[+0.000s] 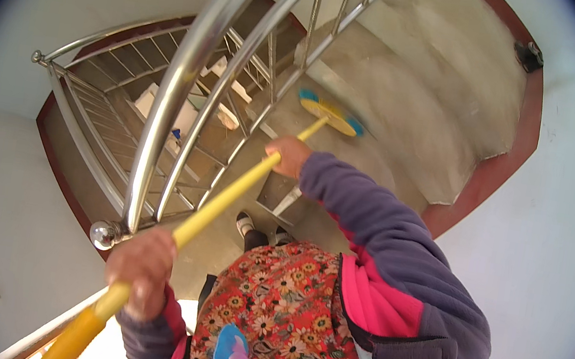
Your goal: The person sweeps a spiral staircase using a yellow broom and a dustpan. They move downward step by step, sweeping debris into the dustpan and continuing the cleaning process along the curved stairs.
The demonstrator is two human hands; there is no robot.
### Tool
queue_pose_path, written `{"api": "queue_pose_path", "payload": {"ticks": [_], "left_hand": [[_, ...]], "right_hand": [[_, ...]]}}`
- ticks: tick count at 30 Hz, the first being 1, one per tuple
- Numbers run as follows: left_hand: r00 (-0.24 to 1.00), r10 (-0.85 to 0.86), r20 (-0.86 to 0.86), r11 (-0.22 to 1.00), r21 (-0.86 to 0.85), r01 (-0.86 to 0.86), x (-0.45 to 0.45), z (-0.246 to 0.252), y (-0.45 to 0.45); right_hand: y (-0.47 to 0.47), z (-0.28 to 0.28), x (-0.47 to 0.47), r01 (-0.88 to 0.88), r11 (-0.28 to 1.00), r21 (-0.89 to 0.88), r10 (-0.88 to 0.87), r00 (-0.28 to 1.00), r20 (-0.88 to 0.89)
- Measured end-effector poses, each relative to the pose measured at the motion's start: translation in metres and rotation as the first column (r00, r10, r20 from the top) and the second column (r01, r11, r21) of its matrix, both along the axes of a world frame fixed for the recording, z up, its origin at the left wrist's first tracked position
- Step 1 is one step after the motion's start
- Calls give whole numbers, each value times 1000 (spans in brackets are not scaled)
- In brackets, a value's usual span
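Note:
Both my hands grip a long yellow broom handle that slants across the view. My left hand wraps the upper part, just beyond the orange end sleeve. Farther down, my right hand is closed around the handle near the broom head. The yellow broom head has blue-green bristles at both ends and rests against a concrete step. Its edges are blurred. My feet show below the flowered red apron.
A stainless steel railing runs close on the left, ending in a round metal ball. Beyond it, pale boards lie on a lower level. Dark red skirting borders the right wall. A small dark object sits on the upper right step's edge.

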State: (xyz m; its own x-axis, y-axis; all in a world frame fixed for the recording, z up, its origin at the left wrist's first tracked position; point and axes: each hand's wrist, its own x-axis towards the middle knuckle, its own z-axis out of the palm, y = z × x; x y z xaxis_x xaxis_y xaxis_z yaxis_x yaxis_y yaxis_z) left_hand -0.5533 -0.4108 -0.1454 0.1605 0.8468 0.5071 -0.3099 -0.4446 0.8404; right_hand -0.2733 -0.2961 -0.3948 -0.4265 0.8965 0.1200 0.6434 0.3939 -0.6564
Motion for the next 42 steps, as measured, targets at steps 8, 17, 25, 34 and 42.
{"api": "queue_pose_path", "payload": {"ticks": [8, 17, 25, 34, 42], "left_hand": [[984, 136, -113, 983, 140, -120, -2, 26, -10], [997, 61, 53, 991, 114, -66, -13, 27, -32], [994, 111, 12, 994, 5, -111, 19, 17, -30], [974, -75, 213, 992, 113, 52, -23, 47, -37], [995, -96, 10, 995, 36, 95, 33, 3, -26]], "right_hand": [[6, 21, 5, -30, 999, -40, 25, 993, -114], [-31, 23, -6, -237, 963, -131, 230, 971, -66], [-4, 24, 6, -6, 999, -48, 1, 995, -104], [-55, 35, -26, -107, 993, -59, 96, 983, -158], [-45, 3, 33, 147, 989, 31, -142, 982, -123]]}}
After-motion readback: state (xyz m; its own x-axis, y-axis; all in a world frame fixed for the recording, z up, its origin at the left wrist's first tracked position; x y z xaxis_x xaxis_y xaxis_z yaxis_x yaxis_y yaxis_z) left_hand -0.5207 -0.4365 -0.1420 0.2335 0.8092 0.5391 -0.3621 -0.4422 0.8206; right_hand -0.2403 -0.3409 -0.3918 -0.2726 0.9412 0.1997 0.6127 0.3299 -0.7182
